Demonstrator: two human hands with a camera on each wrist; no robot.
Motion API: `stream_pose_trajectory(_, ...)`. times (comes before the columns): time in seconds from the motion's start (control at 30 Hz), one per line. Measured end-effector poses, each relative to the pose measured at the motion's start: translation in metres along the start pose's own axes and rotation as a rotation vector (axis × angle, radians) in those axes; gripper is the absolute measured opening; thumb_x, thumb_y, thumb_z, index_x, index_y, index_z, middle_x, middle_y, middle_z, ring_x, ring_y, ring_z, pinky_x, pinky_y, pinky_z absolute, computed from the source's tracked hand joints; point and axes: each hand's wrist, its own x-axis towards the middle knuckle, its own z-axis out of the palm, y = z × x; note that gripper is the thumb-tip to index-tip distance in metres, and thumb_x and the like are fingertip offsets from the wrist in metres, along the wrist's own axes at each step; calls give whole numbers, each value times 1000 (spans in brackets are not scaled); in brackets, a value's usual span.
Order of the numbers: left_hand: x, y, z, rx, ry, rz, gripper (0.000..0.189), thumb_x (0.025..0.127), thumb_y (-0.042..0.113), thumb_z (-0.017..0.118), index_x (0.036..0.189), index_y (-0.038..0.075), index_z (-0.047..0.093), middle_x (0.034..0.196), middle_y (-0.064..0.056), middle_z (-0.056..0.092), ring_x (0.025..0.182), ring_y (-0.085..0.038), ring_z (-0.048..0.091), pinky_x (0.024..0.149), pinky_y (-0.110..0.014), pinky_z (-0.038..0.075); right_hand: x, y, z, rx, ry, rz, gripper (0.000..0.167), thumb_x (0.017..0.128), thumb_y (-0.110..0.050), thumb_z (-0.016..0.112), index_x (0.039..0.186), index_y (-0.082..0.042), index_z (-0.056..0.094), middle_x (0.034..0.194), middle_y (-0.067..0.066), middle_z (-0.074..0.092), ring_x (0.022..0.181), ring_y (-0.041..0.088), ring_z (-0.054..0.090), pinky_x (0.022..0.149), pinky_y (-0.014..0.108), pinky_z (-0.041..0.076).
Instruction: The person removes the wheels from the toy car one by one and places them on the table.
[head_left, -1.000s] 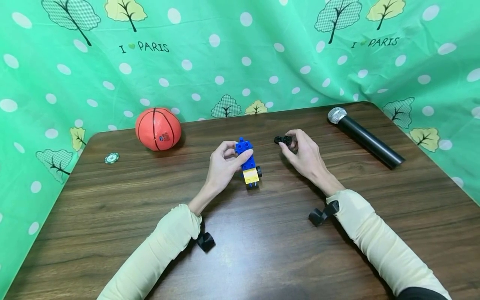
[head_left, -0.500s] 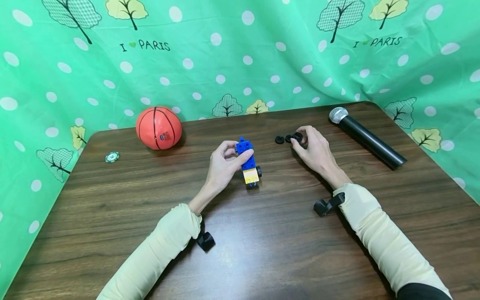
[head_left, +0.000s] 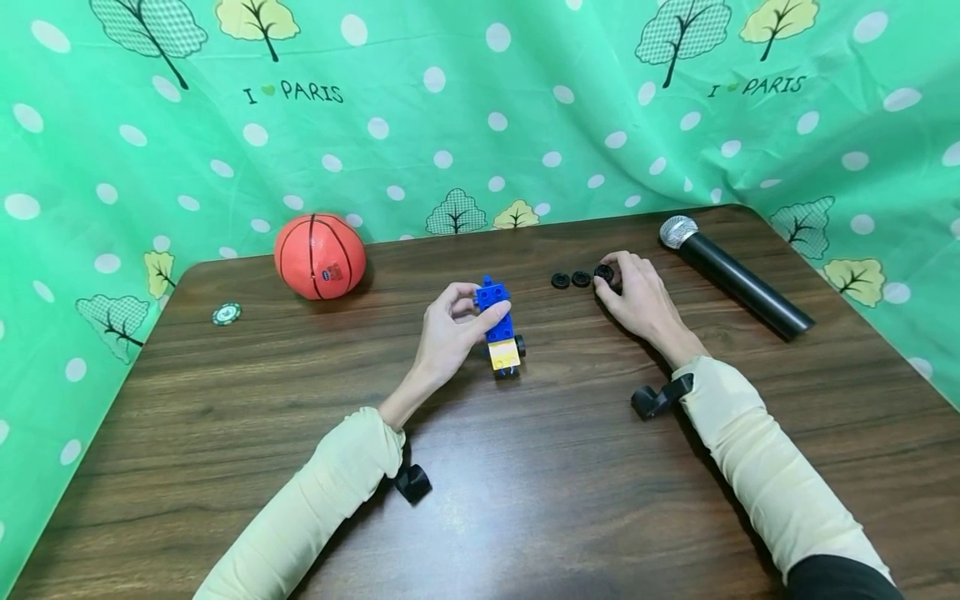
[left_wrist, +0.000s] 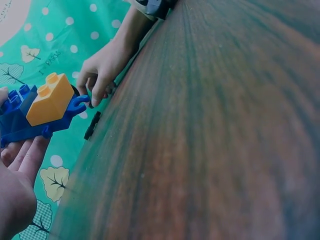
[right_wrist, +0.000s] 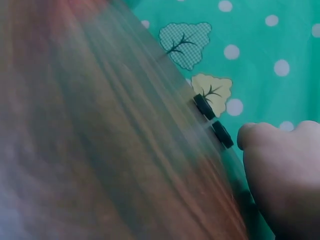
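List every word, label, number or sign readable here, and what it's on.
"I PARIS", green heart between the words: green cloth, upper left of the head view.
"I PARIS", heart again: green cloth, upper right of that view.
"PARIS": green cloth, slanted, left wrist view.
Reddish ball: print too small to read.
Round chip: centre marking too small to read.
Blue and yellow toy: no readable text.

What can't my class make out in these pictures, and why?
Head view: part of the blue-and-yellow toy is covered by the thumb of the left hand.
Left wrist view: the toy's blue end is cut off by the left edge.
Right wrist view: the black wheel in the fingers of the right hand is hidden, apparently behind that hand.
Head view: print on the round chip is too small.
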Motion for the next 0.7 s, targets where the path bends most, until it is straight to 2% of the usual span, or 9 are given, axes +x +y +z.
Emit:
stream_pose_trajectory(0.23,0,1,0,3,-4,0,34,95,16,75,120,-1,59,96,-15,72,81,-19,73,74,-37,62,3,2,-3,-23,-43,-11,27,104,-15,61,124,2,58,102,22,60,97,40,51,83,54,42)
stream_pose_trajectory(0.7,-1,1,0,16,-14,-7,36,95,17,76,121,-1,58,97,-15,72,81,-19,73,74,-38,62,4,6,-2,-66,-61,-35,27,101,-16,67,123,0,63,102,23,57,96,43,49,82,59,41)
